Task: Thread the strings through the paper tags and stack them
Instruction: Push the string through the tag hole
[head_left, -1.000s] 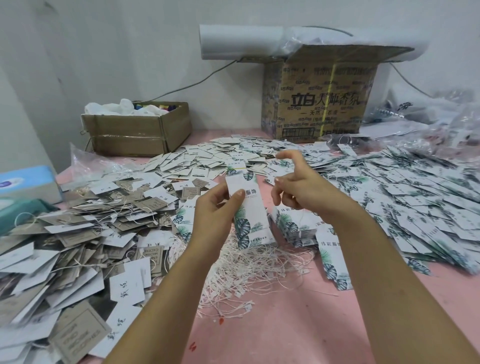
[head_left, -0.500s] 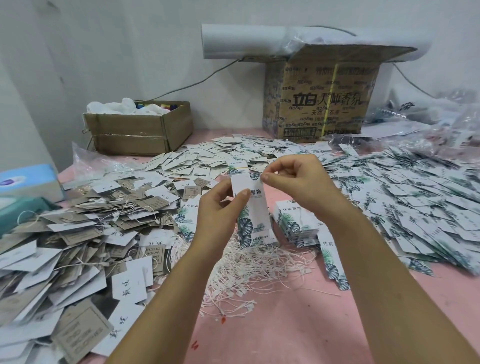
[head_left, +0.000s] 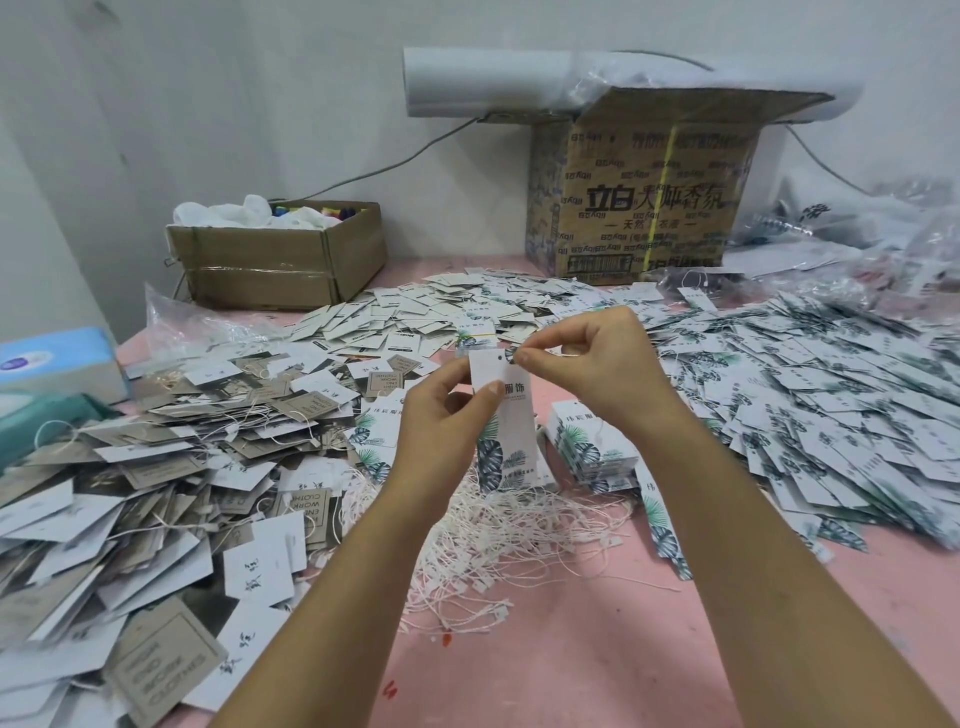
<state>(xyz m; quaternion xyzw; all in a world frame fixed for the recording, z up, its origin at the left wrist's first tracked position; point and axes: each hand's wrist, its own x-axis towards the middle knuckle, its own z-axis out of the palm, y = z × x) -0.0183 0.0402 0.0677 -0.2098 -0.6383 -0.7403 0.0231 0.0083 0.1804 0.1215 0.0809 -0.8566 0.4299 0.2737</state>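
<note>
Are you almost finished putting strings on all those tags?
Not nearly. The heap on the left already has strings. The left hand holds one leaf tag while the right hand pinches its top by the hole. A big spread of leaf tags and a pile of loose strings still wait.

And there's the left hand (head_left: 441, 421), bare, slim, long in the fingers, and the right hand (head_left: 597, 364) is bare too and much the same build. The left forearm (head_left: 332, 597) and right forearm (head_left: 753, 545) show as bare, smooth and slender from the wrist right down to the bottom edge of the view. The left thumbnail (head_left: 494, 388) is short and plain, and the right forefinger's nail looks the same.
</note>
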